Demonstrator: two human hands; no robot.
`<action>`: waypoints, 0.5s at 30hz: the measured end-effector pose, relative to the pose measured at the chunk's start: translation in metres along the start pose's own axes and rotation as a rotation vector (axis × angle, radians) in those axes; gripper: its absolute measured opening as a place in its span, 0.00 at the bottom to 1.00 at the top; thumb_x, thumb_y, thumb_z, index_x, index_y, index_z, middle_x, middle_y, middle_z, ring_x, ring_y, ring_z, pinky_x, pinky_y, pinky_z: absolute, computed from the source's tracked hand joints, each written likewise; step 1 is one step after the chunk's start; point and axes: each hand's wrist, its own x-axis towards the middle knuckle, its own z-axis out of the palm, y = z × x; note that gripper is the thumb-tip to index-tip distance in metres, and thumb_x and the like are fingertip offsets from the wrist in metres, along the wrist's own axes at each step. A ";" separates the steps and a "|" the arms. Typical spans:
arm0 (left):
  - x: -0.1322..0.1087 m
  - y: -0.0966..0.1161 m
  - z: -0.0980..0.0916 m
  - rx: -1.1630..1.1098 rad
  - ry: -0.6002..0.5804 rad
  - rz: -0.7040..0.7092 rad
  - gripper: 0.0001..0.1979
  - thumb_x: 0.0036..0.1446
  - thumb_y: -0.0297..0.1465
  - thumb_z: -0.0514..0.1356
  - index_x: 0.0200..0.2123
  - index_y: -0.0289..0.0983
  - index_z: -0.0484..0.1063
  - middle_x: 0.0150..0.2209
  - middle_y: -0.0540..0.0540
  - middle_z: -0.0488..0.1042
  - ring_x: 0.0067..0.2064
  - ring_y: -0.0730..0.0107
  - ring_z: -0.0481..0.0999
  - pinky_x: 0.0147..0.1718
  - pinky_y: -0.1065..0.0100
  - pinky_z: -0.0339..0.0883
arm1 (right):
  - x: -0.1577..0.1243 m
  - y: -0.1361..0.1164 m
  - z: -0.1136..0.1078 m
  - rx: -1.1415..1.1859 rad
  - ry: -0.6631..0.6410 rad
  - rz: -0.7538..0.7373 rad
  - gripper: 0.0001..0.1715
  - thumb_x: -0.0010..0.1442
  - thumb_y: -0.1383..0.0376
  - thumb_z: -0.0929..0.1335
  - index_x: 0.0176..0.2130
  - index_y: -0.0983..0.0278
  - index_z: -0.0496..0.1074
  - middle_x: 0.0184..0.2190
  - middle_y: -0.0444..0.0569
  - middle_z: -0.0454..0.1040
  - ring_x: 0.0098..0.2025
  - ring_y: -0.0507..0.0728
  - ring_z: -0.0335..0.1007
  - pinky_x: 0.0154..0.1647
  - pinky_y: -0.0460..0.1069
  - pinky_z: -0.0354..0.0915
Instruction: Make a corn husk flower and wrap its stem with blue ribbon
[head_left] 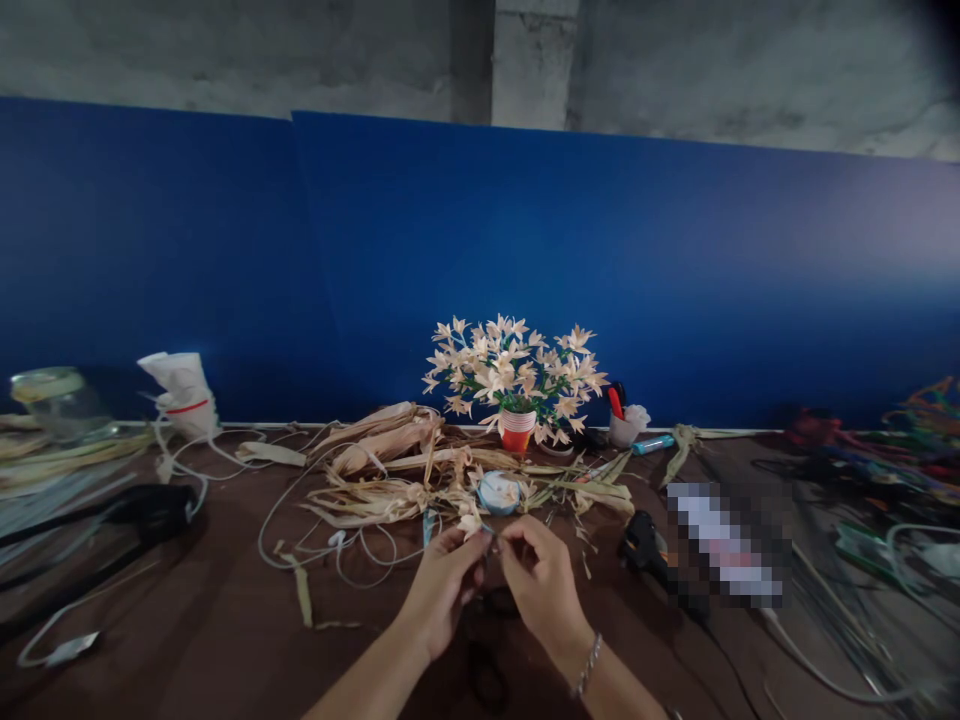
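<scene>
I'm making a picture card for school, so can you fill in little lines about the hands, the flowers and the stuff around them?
Left hand: pinching a small pale flower
Right hand: fingers pinched close beside it; anything held is too small to tell
Big bunch: pale flowers, green stems, in a red-and-white cup
Nearby: dry husks, black pistol-shaped tool
Table: brown
Behind: blue panel
</scene>
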 end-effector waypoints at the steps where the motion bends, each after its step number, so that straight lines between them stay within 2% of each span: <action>1: 0.000 -0.001 0.000 -0.029 0.002 -0.006 0.11 0.39 0.34 0.63 0.21 0.34 0.64 0.14 0.57 0.58 0.15 0.84 0.54 0.12 0.78 0.38 | -0.001 0.000 0.000 -0.066 0.000 -0.057 0.08 0.52 0.69 0.61 0.22 0.65 0.64 0.21 0.43 0.64 0.25 0.50 0.58 0.25 0.44 0.54; 6: 0.000 -0.004 0.001 -0.110 0.025 -0.011 0.14 0.38 0.35 0.64 0.19 0.34 0.62 0.13 0.57 0.57 0.15 0.85 0.52 0.13 0.78 0.40 | -0.001 -0.001 -0.001 -0.254 -0.012 -0.221 0.10 0.54 0.72 0.59 0.23 0.64 0.64 0.23 0.46 0.64 0.28 0.51 0.59 0.29 0.45 0.56; 11: -0.001 -0.005 0.001 -0.146 0.023 -0.006 0.15 0.38 0.38 0.64 0.19 0.34 0.61 0.13 0.57 0.56 0.14 0.85 0.52 0.13 0.78 0.41 | 0.000 -0.003 -0.001 -0.331 -0.016 -0.267 0.11 0.54 0.73 0.59 0.24 0.64 0.64 0.23 0.46 0.64 0.28 0.51 0.58 0.29 0.45 0.56; 15: -0.002 -0.005 0.003 -0.193 0.045 -0.048 0.14 0.36 0.34 0.65 0.20 0.34 0.61 0.14 0.58 0.57 0.15 0.86 0.53 0.13 0.80 0.43 | 0.000 -0.001 -0.001 -0.362 -0.019 -0.286 0.11 0.54 0.73 0.59 0.24 0.64 0.63 0.23 0.46 0.64 0.28 0.51 0.58 0.29 0.45 0.56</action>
